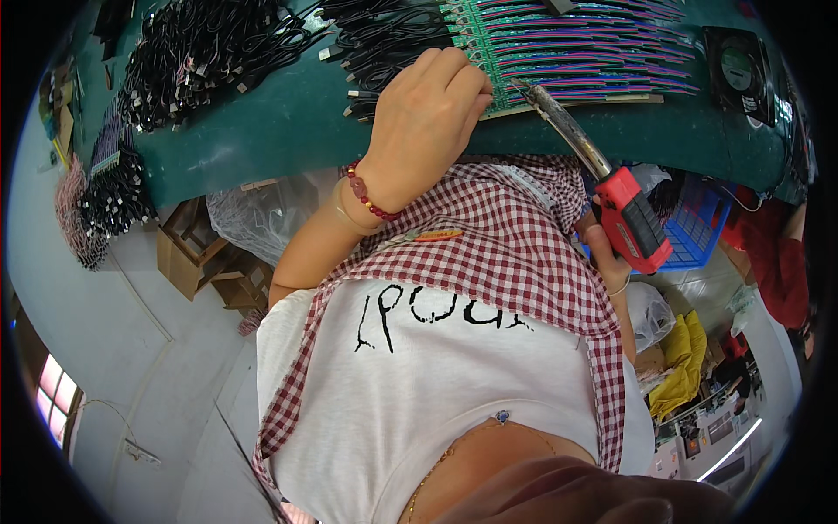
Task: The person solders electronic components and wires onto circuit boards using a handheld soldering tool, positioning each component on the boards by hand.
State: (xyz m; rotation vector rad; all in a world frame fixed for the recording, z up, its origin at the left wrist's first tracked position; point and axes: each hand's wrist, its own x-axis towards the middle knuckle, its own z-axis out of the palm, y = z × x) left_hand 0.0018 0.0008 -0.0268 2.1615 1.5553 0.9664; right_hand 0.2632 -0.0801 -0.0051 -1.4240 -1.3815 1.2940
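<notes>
My left hand (428, 113), with a red bead bracelet at its wrist, is closed at the near end of a row of green circuit boards (478, 44). Its fingertips are turned away, so what they pinch is hidden. Black cables (384, 39) with metal plugs run off the boards' left side, and thin multicoloured wires (594, 52) off their right. In my right hand (601, 249) is a soldering iron (633, 218) with a red and black handle. Its metal tip points up and left, close to the boards, just right of my left hand; contact cannot be made out.
A large heap of black cables (201, 61) lies on the green table (288, 131) at the left. More cable bundles (113, 188) hang off its left end. A black fan (738, 74) stands far right. Below are cardboard boxes (188, 249) and a blue basket (698, 227).
</notes>
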